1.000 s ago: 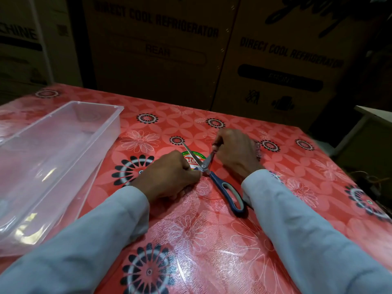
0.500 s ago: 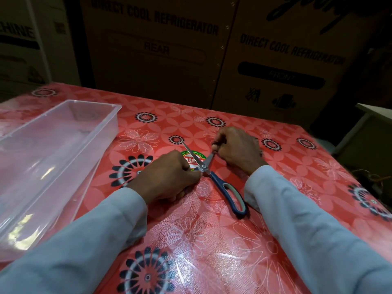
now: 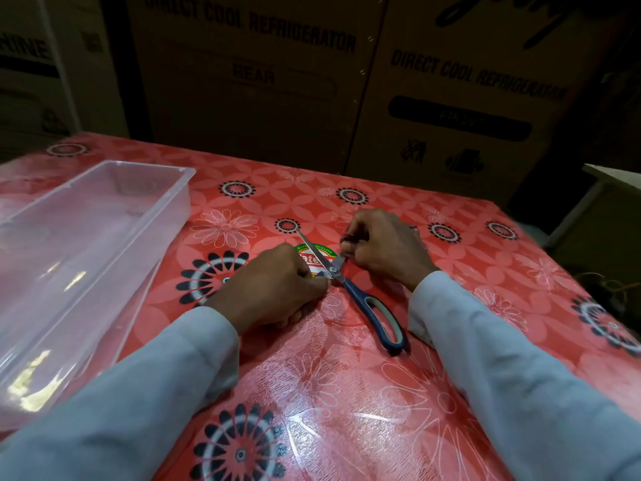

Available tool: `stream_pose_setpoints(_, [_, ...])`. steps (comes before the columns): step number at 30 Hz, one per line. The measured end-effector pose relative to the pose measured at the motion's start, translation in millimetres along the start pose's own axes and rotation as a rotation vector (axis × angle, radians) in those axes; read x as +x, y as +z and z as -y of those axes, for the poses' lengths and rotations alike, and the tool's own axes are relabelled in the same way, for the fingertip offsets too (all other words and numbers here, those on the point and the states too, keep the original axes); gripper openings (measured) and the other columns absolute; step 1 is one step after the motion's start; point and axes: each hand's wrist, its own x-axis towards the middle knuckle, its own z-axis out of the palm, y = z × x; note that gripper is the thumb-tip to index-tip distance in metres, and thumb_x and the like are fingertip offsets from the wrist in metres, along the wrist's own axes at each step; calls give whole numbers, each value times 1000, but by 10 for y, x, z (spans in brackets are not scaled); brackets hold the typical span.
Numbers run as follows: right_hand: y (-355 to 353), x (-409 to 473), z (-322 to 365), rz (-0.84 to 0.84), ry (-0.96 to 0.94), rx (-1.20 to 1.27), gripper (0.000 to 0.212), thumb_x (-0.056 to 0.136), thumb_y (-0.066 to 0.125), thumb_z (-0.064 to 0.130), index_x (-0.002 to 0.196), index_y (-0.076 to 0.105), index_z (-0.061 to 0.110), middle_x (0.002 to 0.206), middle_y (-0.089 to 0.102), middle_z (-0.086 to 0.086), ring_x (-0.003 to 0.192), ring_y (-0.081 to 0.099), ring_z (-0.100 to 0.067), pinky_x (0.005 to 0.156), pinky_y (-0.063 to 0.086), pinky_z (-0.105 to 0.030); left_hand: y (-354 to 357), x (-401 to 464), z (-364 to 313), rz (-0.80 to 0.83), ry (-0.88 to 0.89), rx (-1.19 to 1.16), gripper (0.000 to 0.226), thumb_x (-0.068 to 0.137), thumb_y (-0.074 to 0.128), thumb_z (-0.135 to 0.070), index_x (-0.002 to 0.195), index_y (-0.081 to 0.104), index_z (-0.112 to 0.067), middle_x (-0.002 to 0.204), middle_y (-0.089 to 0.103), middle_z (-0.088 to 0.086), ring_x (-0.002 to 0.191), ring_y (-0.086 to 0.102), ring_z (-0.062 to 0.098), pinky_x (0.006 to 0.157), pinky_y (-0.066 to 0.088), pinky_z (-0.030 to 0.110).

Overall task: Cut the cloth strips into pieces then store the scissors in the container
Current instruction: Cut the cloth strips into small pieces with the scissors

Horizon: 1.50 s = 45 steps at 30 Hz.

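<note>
- My left hand [image 3: 277, 286] is curled shut over one scissor handle; my right hand [image 3: 385, 244] pinches something by the blades, too hidden to name.
- Little has changed this past second: the scissors [image 3: 347, 282] stay open mid-table, so I judge no cut made.
- The container [image 3: 104, 216] waits at the left edge.

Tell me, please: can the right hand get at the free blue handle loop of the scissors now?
Probably yes. The handle loop lies bare on the table beside the right hand, nothing covering it.
</note>
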Motion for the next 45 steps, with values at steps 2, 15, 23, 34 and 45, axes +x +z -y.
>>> stream_pose_setpoints(2, [13,54,-50,-61,29,-29,8,82,75,26,85,67,26,92,72,7,94,67,-19,82,54,-42,-6,-13,-5,-9,4,15,44,90,63,-37,56,64,-9,45,59,3,28,47,10,32,31,11])
stream_pose_setpoints(15, [8,-65,76,27,-55,56,10,84,75,31,92,72,26,97,72,6,91,64,-14,82,55,-40,-4,7,15,0,-5,-3,43,90,63,-36,62,69,-4,47,62,4,30,51,12,34,33,10])
stream_pose_setpoints(23, [34,-124,15,-61,-25,385,8,81,76,25,84,71,21,85,72,4,81,69,-16,74,59,-49,-8,-1,-2,9,-6,-33,40,90,62,-32,63,70,-3,46,61,2,32,51,12,34,35,12])
stream_pose_setpoints(34, [114,158,-177,-161,26,51,10,86,71,34,86,65,26,89,68,8,88,63,-18,80,55,-47,4,-3,24,-23,11,12,44,89,63,-38,66,68,-1,60,67,16,35,48,14,42,37,18])
stream_pose_setpoints(45, [-241,-51,-564,-400,-158,186,22,86,72,34,90,76,12,85,74,-2,75,68,-16,68,57,-38,-58,-41,1,81,-23,-87,40,90,65,-37,68,70,-4,43,57,-2,33,48,12,35,35,15])
